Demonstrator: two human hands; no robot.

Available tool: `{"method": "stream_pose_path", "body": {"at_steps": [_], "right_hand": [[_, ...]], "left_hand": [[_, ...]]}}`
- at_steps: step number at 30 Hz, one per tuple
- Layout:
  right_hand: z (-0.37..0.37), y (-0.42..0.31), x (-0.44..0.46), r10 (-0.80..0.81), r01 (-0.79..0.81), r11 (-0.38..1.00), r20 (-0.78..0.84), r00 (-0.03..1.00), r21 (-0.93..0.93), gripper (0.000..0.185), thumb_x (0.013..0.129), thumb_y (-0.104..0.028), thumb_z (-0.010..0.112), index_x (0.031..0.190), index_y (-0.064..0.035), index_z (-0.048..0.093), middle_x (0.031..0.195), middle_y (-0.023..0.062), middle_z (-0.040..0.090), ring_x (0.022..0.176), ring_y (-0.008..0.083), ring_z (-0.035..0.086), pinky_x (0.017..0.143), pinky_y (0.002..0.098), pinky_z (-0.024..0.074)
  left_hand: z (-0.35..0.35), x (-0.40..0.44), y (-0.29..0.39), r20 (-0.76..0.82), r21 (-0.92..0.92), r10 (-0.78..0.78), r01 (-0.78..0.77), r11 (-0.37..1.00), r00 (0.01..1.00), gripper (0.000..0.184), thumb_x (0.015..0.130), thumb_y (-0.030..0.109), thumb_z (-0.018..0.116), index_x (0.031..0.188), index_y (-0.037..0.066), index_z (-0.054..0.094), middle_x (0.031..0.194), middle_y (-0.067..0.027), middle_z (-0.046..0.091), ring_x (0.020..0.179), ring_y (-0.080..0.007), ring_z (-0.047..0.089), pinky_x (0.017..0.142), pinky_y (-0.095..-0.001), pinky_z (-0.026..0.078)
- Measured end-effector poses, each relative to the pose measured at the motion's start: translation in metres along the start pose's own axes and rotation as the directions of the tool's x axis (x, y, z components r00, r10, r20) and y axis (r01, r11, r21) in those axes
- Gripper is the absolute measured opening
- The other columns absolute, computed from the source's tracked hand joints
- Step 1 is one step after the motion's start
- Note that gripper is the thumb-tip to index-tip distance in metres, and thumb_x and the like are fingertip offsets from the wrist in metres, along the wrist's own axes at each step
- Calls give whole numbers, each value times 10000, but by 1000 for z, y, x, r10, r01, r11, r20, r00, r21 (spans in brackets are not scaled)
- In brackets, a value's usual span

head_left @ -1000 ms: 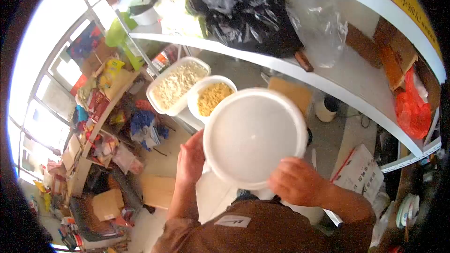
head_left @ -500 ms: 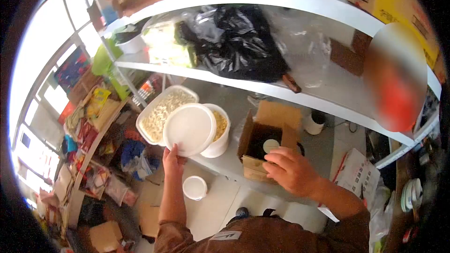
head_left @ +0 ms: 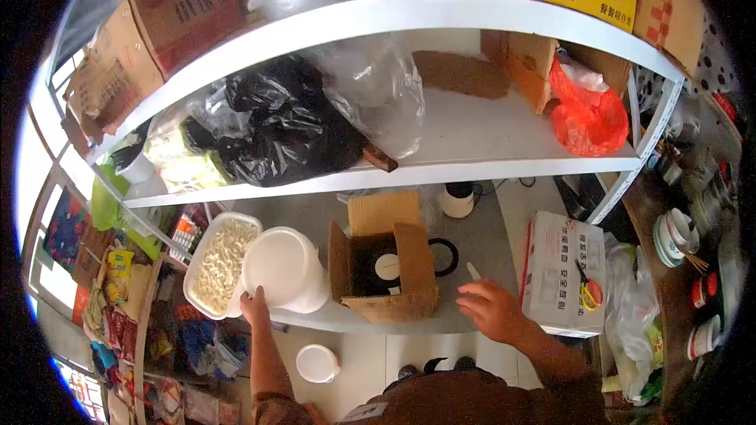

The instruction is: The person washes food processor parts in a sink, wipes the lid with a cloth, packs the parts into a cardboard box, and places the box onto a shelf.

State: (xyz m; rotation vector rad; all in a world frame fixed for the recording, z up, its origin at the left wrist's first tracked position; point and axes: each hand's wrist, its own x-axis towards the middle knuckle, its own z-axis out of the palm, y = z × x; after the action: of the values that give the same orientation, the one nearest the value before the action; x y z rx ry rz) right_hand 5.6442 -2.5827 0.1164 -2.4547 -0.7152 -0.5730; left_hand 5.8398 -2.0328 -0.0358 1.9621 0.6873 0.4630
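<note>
My left hand pinches the near rim of a round white lid, which lies over the top of a white tub on the lower shelf. Left of the tub, a rectangular white container holds pale, stick-like pieces. My right hand hovers at the shelf's front edge with nothing in it, its fingers apart. Between the hands stands an open cardboard box with a round white-topped item inside. A black ring lies at the box's right side.
The upper shelf holds a black plastic bag and a red bag. A white printed box with scissors on it sits at right. A small white tub is on the floor.
The lid has gone from my two hands to my left hand alone and now lies over the tub. My right hand has let go and moved right. The view has turned right.
</note>
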Motion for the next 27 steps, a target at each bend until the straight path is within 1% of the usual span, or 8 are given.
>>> {"method": "stream_pose_path", "body": {"at_steps": [5, 7, 9, 11, 13, 17, 22, 27], "right_hand": [[14, 16, -15, 221, -212, 970, -68, 973, 120, 208, 810, -106, 676, 995, -16, 646, 1110, 143, 584, 983, 349, 573, 854, 437, 477], [33, 32, -36, 350, -343, 933, -51, 935, 111, 311, 811, -140, 684, 1084, -9, 612, 1169, 163, 568, 1040, 372, 557, 902, 448, 457], [66, 53, -64, 464, -459, 884, -43, 885, 91, 415, 812, -174, 691, 1173, -1, 578, 1229, 183, 552, 1098, 396, 540, 949, 459, 438], [115, 70, -97, 656, -695, 686, 232, 718, 215, 734, 790, -292, 734, 1368, 13, 399, 1392, 234, 426, 1270, 414, 423, 1061, 464, 351], [180, 99, -126, 582, -731, 641, 472, 662, 234, 955, 810, -298, 753, 1472, 17, 142, 1517, 273, 183, 1270, 349, 433, 1041, 423, 403], [185, 65, -73, 580, -767, 575, 520, 627, 284, 958, 804, -279, 765, 1466, 21, 141, 1491, 275, 215, 1296, 375, 386, 1069, 426, 371], [198, 64, -36, 273, -418, 684, 322, 907, 598, 815, 783, -233, 779, 1395, -10, 289, 1379, 182, 393, 1277, 319, 411, 1026, 429, 392], [184, 47, -26, 471, -586, 628, 348, 810, 513, 793, 739, -213, 798, 1369, -36, 350, 1333, 153, 486, 1225, 284, 476, 1021, 407, 388]], "left_hand": [[-8, -25, 15, -55, -106, -131, 125, 987, 990, 445, 853, 283, 639, 1103, -81, 576, 907, -166, 636, 780, -243, 618, 712, -347, 505], [-10, -25, -11, -390, -25, 254, -286, 958, 885, 294, 880, 208, 608, 1018, -51, 597, 827, -103, 607, 731, -188, 582, 665, -299, 488], [-23, -85, 10, -165, -228, 303, -335, 914, 939, 192, 887, 121, 587, 970, -51, 594, 821, -74, 607, 741, -158, 569, 671, -283, 483], [-20, -157, 42, 201, -156, 326, -298, 942, 924, 166, 865, 76, 605, 969, -53, 597, 811, -52, 608, 749, -134, 548, 688, -301, 479], [21, -180, -21, 631, -188, 206, -110, 976, 748, 585, 767, 123, 776, 1263, -15, 496, 1081, -123, 616, 968, -205, 597, 839, -354, 499], [70, -224, 10, 718, -133, 255, -231, 964, 648, 859, 735, 153, 823, 1415, 28, 314, 1306, -150, 520, 1230, -275, 474, 1005, -406, 409], [107, -223, 25, 805, -341, 364, -137, 930, 469, 786, 746, 78, 804, 1376, 38, 336, 1324, -112, 513, 1253, -234, 453, 1049, -385, 367], [131, -224, 3, 805, -421, 358, 30, 906, 473, 662, 774, 25, 764, 1314, 39, 381, 1273, -82, 546, 1204, -213, 497, 1017, -361, 398]]}}
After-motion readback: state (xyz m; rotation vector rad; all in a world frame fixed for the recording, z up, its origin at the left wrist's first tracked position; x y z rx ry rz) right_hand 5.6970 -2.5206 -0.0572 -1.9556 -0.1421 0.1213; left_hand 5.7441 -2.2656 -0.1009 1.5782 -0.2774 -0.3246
